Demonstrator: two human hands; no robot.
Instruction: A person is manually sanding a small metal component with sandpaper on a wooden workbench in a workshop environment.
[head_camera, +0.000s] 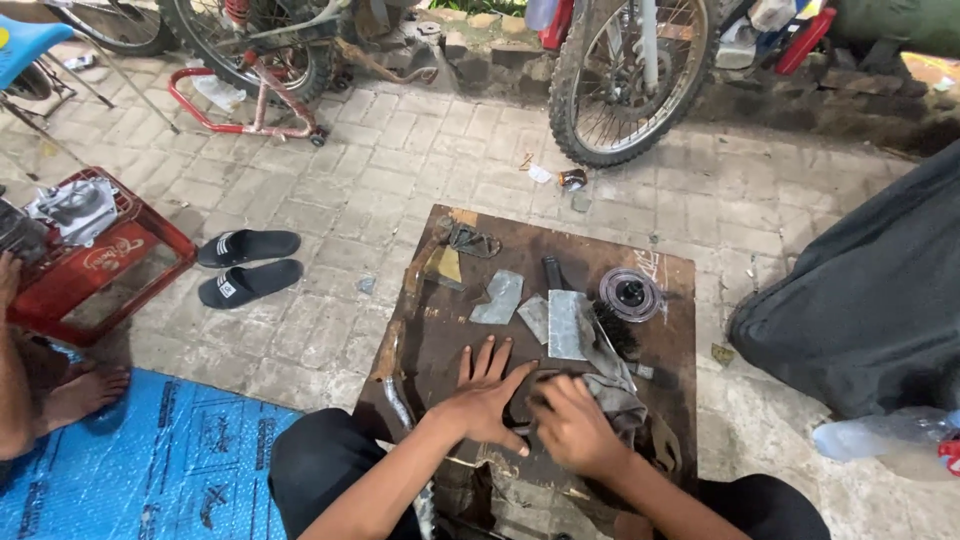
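Observation:
I sit at a low, dirty brown board laid on paving bricks. My left hand lies flat with fingers spread, pressing on a dark curved part near the board's front edge. My right hand is closed on a grey rag and rubs that same part. Beyond my hands lie flat grey metal pieces, a wire brush and a round black ribbed disc.
A pair of black sandals and a red plastic crate with an engine part sit left. Another person's bare foot rests on a blue mat. Motorcycle wheels stand behind. Dark cloth is right.

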